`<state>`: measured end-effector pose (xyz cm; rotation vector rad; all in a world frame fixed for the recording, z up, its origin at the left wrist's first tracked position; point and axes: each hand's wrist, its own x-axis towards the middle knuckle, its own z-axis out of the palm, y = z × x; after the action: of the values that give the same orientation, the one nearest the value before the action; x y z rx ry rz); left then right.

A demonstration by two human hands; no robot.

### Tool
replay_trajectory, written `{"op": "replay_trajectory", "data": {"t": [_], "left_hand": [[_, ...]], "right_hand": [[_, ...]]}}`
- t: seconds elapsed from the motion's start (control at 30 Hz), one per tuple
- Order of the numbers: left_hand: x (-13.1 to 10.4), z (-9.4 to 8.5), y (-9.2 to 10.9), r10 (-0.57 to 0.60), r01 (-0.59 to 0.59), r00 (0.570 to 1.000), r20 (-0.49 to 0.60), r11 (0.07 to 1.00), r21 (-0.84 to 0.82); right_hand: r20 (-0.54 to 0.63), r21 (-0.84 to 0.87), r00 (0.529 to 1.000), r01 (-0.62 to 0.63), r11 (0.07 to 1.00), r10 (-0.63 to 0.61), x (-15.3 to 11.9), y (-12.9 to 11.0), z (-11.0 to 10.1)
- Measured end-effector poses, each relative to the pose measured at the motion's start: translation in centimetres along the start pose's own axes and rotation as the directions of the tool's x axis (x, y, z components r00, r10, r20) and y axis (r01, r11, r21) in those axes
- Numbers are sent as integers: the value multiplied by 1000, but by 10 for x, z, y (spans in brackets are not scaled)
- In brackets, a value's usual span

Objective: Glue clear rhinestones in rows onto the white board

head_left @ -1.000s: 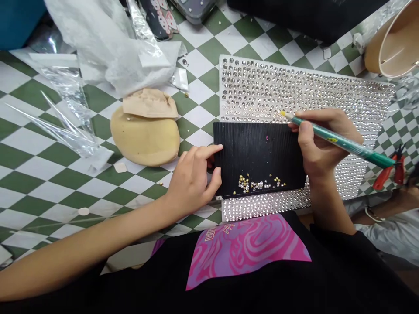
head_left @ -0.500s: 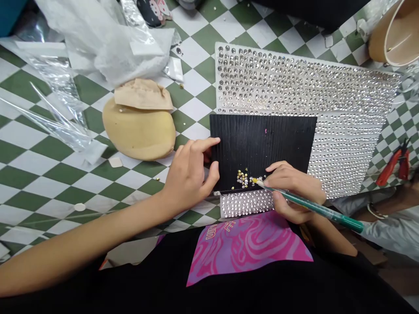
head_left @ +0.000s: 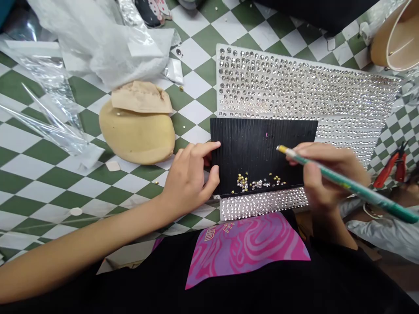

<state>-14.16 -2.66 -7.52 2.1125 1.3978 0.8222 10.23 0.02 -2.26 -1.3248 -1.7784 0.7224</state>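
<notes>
A black ribbed tray (head_left: 255,144) lies on a white sheet covered in rows of rhinestones (head_left: 294,87). Several loose gold and silver rhinestones (head_left: 258,182) sit near the tray's front edge. My left hand (head_left: 190,179) pinches the tray's left edge between thumb and forefinger. My right hand (head_left: 324,174) grips a green pencil-like picker (head_left: 347,185), its yellowish tip raised above the tray's right part, pointing left.
The checkered green-and-white tabletop (head_left: 49,174) holds a tan sponge pad (head_left: 137,131), crumpled clear plastic (head_left: 108,39), red pliers (head_left: 391,168) at the right and a tan bowl (head_left: 396,39) at the back right. A pink patterned print (head_left: 245,248) lies at the near edge.
My right hand dipped the picker tip to the loose stones, then lifted it up and to the right above the tray. My left hand stayed on the tray's edge.
</notes>
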Motion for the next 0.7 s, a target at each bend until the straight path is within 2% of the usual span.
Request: {"op": "replay_trajectory", "data": {"t": [0.07,0.13,0.3,0.47,0.6,0.7], "left_hand": [[0,-1,0,-2,2,1000,6,1000,4],[1,-1,1,-7,7,1000,14,1000,14],[1,-1,1,0,0,1000,11,1000,15],[1,-1,0,-6,6,1000,13,1000,16],[0,-2,1,-5,4,1000,13,1000,12],[0,-2,1,-6,5,1000,13,1000,14]], "right_hand": [[-147,-54,988,-46,997,38,14,5,3],[-201,-76,979,-43,996,27,27,11,8],[-165,-114,986,-35,993,16,42,26,16],[-86,-222,995,-61,973,43,38,30,13],[-59,-313,998,2,950,-21,36,30,12],[-68,-296,997,5,955,-26,36,31,11]]}}
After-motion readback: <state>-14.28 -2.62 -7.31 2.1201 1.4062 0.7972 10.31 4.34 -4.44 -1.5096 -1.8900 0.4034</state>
